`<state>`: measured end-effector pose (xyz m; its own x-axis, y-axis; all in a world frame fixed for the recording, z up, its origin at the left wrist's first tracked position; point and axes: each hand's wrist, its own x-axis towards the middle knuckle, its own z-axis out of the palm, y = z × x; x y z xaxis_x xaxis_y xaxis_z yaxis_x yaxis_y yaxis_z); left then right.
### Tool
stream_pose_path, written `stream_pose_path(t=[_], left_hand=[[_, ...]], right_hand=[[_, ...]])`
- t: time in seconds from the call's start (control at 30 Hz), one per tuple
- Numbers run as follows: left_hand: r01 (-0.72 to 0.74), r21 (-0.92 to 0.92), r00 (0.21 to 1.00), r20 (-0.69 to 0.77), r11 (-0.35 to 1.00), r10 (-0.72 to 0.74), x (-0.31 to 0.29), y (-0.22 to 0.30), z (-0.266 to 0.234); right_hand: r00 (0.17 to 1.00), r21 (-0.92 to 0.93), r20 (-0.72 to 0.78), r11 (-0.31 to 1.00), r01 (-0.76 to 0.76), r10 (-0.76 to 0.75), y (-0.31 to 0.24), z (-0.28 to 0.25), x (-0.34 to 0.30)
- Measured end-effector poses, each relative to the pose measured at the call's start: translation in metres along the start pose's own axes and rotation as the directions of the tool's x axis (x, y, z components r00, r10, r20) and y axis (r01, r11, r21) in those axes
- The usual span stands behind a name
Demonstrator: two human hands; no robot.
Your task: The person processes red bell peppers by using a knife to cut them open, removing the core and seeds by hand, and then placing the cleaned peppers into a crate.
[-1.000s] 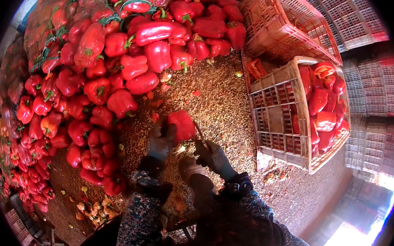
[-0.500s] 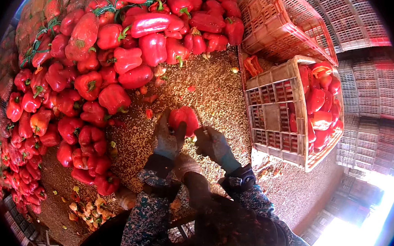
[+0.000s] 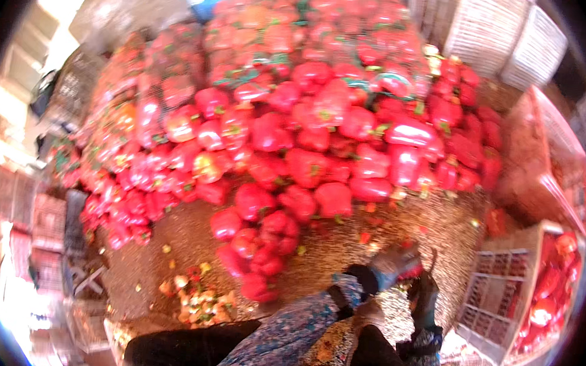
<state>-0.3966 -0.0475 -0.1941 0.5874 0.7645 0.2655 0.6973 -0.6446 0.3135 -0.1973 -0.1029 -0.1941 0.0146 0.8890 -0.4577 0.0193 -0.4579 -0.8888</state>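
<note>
My left hand (image 3: pixel 394 260), in a pale glove at the end of a blue patterned sleeve, is closed on a red pepper (image 3: pixel 409 272), of which only a sliver shows between the hands. My right hand (image 3: pixel 424 297), in a dark glove, sits just right of the pepper and touches it. A thin dark tool (image 3: pixel 433 257) sticks up from that hand's closed fingers. Both hands hover low over ground strewn with seeds (image 3: pixel 343 233), in front of a big heap of red peppers (image 3: pixel 324 118).
A pale slatted crate (image 3: pixel 494 289) holding red peppers stands at the right. A reddish crate (image 3: pixel 542 165) lies behind it and white crates (image 3: pixel 490 27) are stacked top right. A small pile of cut scraps (image 3: pixel 192 291) lies lower left. More crates (image 3: pixel 42 221) stand far left.
The view has swung left, so the hands now sit lower right. They stay together on the pepper, which the left hand lifted and the right hand closed in on.
</note>
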Motion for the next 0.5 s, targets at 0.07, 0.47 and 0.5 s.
stream_pose_path(t=[0.07, 0.47, 0.5], left_hand=[[0.249, -0.459, 0.953, -0.039, 0.853, -0.299, 0.007, 0.004, -0.034], [0.019, -0.938, 0.465, 0.314, -0.345, -0.828, -0.039, -0.005, 0.061], [0.161, -0.968, 0.517, 0.25, -0.194, -0.819, -0.024, 0.013, 0.031]], right_hand=[[1.0, 0.237, 0.014, 0.972, -0.008, 0.004, -0.047, 0.005, -0.003], [0.994, 0.172, 0.048, 0.979, -0.107, 0.1, -0.064, 0.031, -0.006], [0.995, 0.153, 0.034, 0.983, -0.099, 0.095, -0.061, 0.03, -0.01]])
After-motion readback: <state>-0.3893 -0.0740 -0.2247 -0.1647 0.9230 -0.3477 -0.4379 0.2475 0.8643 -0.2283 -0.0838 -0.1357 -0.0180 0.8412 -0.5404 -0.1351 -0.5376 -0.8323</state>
